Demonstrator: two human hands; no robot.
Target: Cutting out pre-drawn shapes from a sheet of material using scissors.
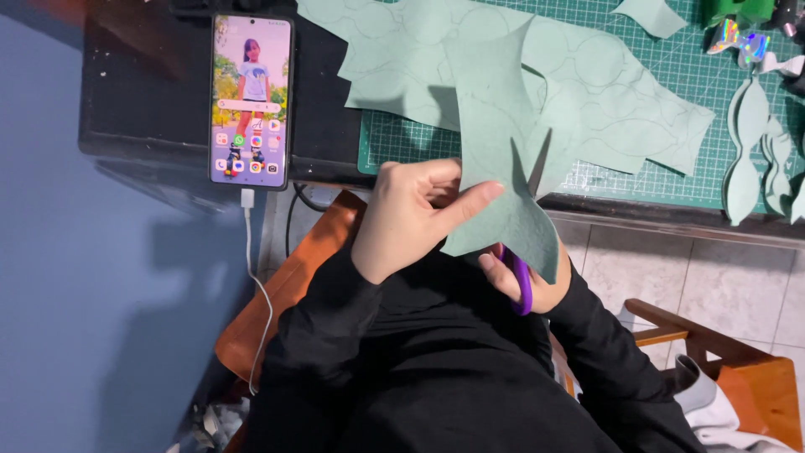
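Observation:
My left hand [411, 214] pinches the left edge of a pale green sheet [495, 134] marked with pencilled curves, holding it up in front of me. My right hand [524, 281] sits mostly hidden behind the sheet's lower part, gripping purple-handled scissors [521, 285]. Their dark blade [537, 168] sticks up through a cut in the sheet. Both arms wear black sleeves.
A green cutting mat [662, 75] on the dark table holds a larger green sheet [612, 109] and cut-out green shapes [746, 151] at the right. A phone [250, 101] with a lit screen lies at the left, with a white cable [256, 277] hanging down. Wooden chairs stand below.

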